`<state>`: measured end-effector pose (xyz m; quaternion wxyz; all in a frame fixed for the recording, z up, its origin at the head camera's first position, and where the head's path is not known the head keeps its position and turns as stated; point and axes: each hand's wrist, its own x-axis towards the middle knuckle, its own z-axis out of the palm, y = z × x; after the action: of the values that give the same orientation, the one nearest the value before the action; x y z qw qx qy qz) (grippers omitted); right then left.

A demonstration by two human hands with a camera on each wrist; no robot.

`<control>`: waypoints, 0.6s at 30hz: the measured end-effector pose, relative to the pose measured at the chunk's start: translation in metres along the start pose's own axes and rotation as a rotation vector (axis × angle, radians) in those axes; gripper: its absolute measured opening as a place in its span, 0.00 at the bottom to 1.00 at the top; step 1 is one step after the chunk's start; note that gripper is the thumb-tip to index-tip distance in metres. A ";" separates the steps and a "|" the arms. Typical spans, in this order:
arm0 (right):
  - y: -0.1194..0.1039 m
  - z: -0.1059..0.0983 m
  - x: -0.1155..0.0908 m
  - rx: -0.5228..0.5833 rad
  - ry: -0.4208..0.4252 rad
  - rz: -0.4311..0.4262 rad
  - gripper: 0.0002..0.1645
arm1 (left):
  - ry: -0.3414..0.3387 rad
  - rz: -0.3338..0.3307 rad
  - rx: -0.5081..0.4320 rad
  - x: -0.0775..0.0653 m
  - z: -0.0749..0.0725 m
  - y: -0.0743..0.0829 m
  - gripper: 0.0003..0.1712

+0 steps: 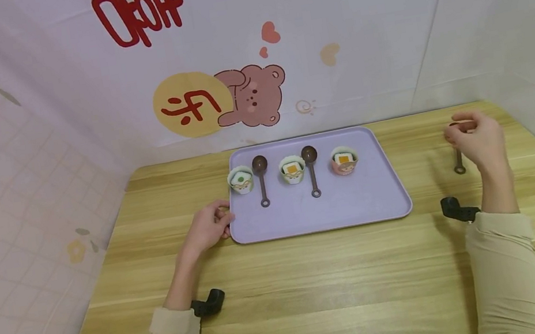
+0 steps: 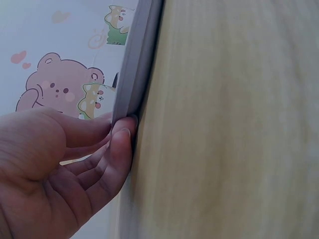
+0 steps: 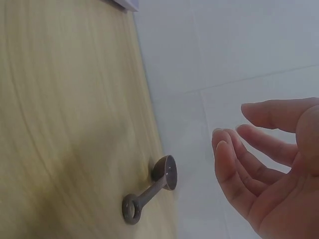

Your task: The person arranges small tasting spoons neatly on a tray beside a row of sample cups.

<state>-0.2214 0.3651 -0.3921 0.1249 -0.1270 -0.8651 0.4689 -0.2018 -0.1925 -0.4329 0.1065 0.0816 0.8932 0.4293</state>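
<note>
My left hand [image 1: 205,225] pinches the left rim of a lilac tray [image 1: 316,212] between thumb and fingers; the left wrist view shows the tray edge [image 2: 133,74] close up. On the tray stand several small patterned paper cups, one with a green-dotted white filling [image 1: 240,180] and two with orange-and-white ones. Two brown measuring spoons lie between them. Off to the right, my right hand [image 1: 483,135] hovers with nothing in its relaxed, parted fingers. Below it a third brown measuring spoon [image 3: 149,191] lies on the table, its bowl partly covered by the hand in the head view.
The wooden table [image 1: 345,295] ends against a white backdrop [image 1: 369,81] printed with a bear and red lettering. White sheeting [image 1: 0,203] also stands along the left side. Black camera mounts sit at both wrists.
</note>
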 end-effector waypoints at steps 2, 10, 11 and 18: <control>0.003 -0.001 0.000 -0.004 -0.002 0.000 0.28 | 0.002 -0.001 -0.001 0.000 0.000 0.000 0.22; 0.013 -0.006 0.003 0.006 -0.024 0.018 0.28 | 0.002 -0.003 -0.001 0.000 0.000 0.001 0.22; 0.015 -0.007 0.004 0.017 -0.024 0.028 0.26 | 0.002 -0.003 -0.002 0.000 0.000 0.001 0.22; 0.025 -0.013 0.004 0.060 -0.007 0.099 0.15 | 0.001 -0.004 0.000 -0.001 0.000 0.002 0.22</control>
<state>-0.2184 0.3902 -0.4062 0.1023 -0.1643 -0.8437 0.5007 -0.2012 -0.1914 -0.4309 0.1068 0.0796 0.8933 0.4292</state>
